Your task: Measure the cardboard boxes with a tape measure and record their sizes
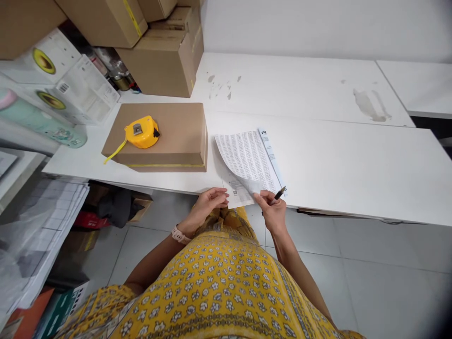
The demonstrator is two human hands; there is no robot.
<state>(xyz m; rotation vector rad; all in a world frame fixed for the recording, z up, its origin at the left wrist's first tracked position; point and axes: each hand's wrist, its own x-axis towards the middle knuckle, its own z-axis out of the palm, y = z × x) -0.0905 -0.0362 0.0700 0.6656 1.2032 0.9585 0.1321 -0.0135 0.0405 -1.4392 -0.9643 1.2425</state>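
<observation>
At the near edge of a white table, a person in a yellow flowered garment is handling a printed sheet of paper, the right hand pinching its curled lower corner between thumb and fingers while also holding a pen. The left hand is resting, fingers together and half bent, by the lower left edge of a second sheet showing underneath; whether it is gripping that edge cannot be told. The paper is lying just right of a cardboard box that is bearing a yellow tape measure, with a pale blue strip running along its right-hand side. The curled page is looking light and limp, probably prone to creasing if tugged; its loose corner is offering the easiest hold, taken softly between fingertips.
</observation>
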